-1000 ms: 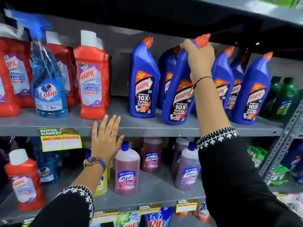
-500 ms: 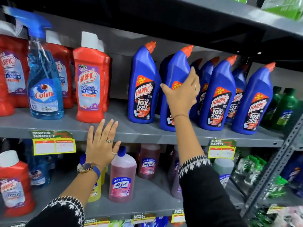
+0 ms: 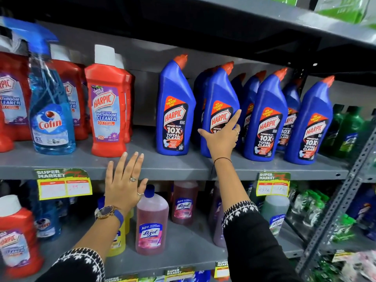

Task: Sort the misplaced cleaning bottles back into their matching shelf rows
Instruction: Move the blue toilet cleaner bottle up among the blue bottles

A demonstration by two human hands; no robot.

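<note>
glossy, smooth blue plastic on the harpic bottle [image 3: 218,106] — its label shiny too. the red bathroom cleaner bottle [image 3: 107,110] is opaque plastic, the colin spray bottle [image 3: 50,110] clear and see-through. grey shelf [image 3: 173,165] — matt painted metal. price tag [image 3: 64,184] looks like paper.

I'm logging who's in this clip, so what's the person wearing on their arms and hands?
Both arms have black sleeves with white patterned cuffs. The left hand wears two rings, plus a watch on a blue strap. The right hand has a thin black wrist thread.
</note>
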